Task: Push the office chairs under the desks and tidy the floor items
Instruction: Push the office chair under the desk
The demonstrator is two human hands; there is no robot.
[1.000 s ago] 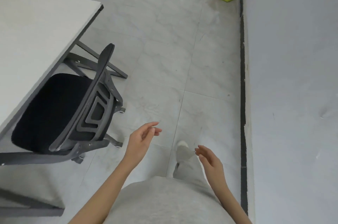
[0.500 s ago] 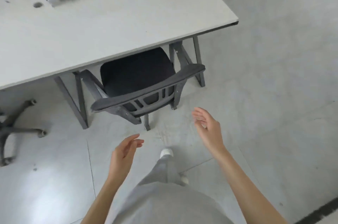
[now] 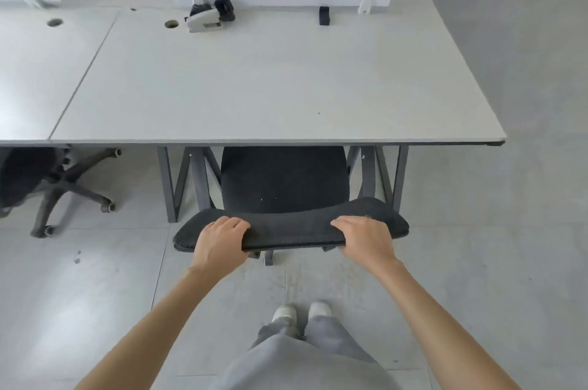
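Hands, left [image 3: 219, 241] and right [image 3: 366, 238], grip clamped on chair backrest [image 3: 291, 230] (seat part-way under desk [image 3: 270, 87]).

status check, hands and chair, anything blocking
Left hand and right hand grip chair backrest. Seat partly under desk. Nothing visibly blocking.

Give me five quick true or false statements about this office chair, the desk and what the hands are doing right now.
1. Both hands grip the top of the chair backrest. True: left hand, right hand.
2. The chair seat sits partly under the desk. True.
3. The desk is bare. False: a white-and-black device lies near its far edge.
4. Another chair's wheeled base shows on the left. True.
5. The person's shoes touch the chair. False: bare floor lies between them.
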